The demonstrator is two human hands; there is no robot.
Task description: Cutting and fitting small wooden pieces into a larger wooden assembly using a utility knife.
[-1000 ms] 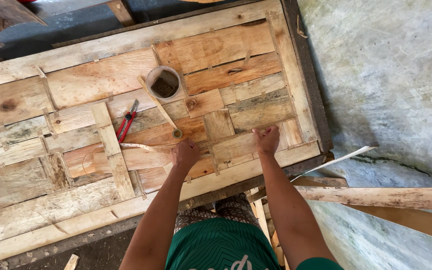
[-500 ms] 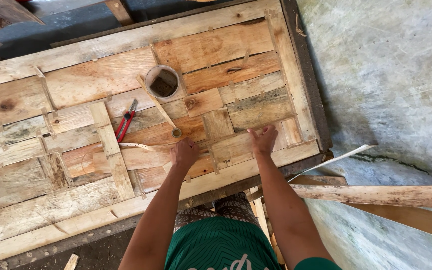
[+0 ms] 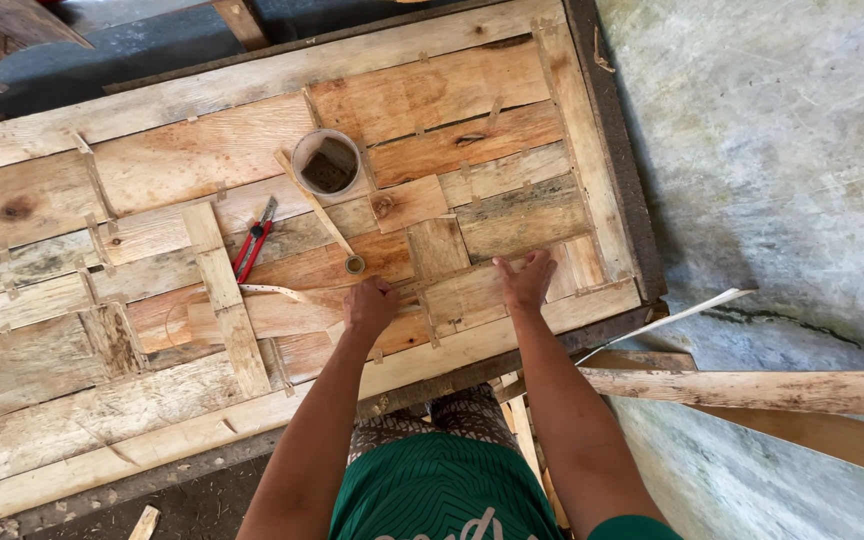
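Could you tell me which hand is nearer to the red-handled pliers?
Left. The left hand rests just right of the red-handled pliers; the right hand lies farther right on the wooden panel.
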